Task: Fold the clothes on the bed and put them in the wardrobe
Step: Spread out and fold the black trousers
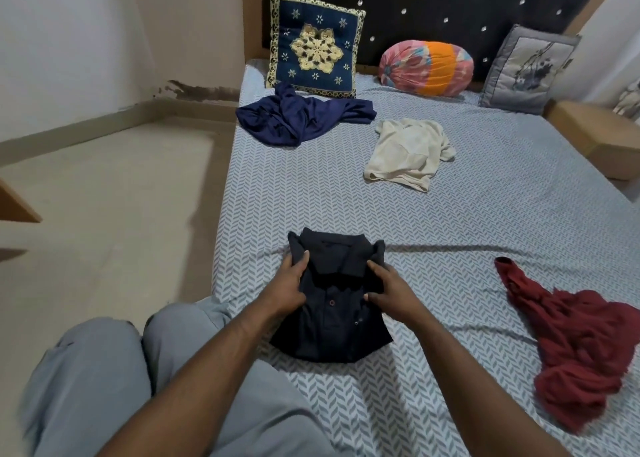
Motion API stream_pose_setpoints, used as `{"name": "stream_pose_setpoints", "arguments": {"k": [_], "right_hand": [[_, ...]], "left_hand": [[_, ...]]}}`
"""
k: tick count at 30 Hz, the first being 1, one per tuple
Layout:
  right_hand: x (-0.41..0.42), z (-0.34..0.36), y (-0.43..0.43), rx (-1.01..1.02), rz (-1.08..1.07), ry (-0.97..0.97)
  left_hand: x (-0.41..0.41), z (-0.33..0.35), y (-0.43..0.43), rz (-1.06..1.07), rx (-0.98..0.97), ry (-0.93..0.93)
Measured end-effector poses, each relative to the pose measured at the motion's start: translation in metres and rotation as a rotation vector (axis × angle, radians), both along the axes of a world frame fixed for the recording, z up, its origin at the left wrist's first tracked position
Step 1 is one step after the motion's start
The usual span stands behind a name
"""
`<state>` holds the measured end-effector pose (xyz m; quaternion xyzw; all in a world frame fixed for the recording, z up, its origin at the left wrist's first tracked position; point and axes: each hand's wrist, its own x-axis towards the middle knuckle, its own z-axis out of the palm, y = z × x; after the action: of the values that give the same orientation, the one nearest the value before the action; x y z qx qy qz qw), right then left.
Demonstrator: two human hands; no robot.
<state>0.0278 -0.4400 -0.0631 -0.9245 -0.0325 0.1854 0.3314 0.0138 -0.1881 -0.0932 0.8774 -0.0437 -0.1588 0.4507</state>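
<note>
Grey herringbone sheet across the bed [467, 214], with clothes scattered over it. Dark studded headboard [433, 3] at the far end. Against it, a navy cushion [313, 43] with a gold star pattern, an orange and pink bolster [426, 68], and a grey cushion [526, 69] at the right.

Crumpled on the sheet: a maroon garment [585, 349] at the near right, well apart from the hands; a blue garment [298, 115] just in front of the navy cushion; a cream t-shirt [408, 152] near the middle, unfolded.

Closest of all, near the bed's left edge, a black polo shirt [332, 321], folded into a compact rectangle, collar toward the headboard, buttons facing up. Lying flat on the sheet, between the two hands.

Left hand [289, 283] on the shirt's left side just below the collar, fingers curled around the edge of the fold, thumb on top of the cloth. Right hand [388, 288] on the right side opposite, fingers bent over the shoulder area, thumb pressed near the placket. Both gripping the black polo shirt, neither spread wide.

Grey trousers [104, 387] on bent knees at the lower left.
</note>
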Motion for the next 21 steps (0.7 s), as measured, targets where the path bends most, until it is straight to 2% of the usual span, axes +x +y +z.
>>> {"name": "stream_pose_setpoints", "arguments": {"k": [6, 12, 16, 21], "right_hand": [[0.029, 0.014, 0.056, -0.097, 0.049, -0.083], [0.066, 0.034, 0.137, -0.101, 0.047, -0.160], [0.074, 0.068, 0.202, -0.087, 0.038, -0.249], [0.063, 0.143, 0.265, -0.033, 0.103, -0.206]], "left_hand": [[0.033, 0.009, 0.048, -0.058, 0.020, -0.061], [0.073, 0.030, 0.129, -0.054, -0.043, -0.053], [0.077, 0.067, 0.190, -0.030, -0.009, -0.033], [0.054, 0.159, 0.249, 0.014, 0.065, 0.021]]}}
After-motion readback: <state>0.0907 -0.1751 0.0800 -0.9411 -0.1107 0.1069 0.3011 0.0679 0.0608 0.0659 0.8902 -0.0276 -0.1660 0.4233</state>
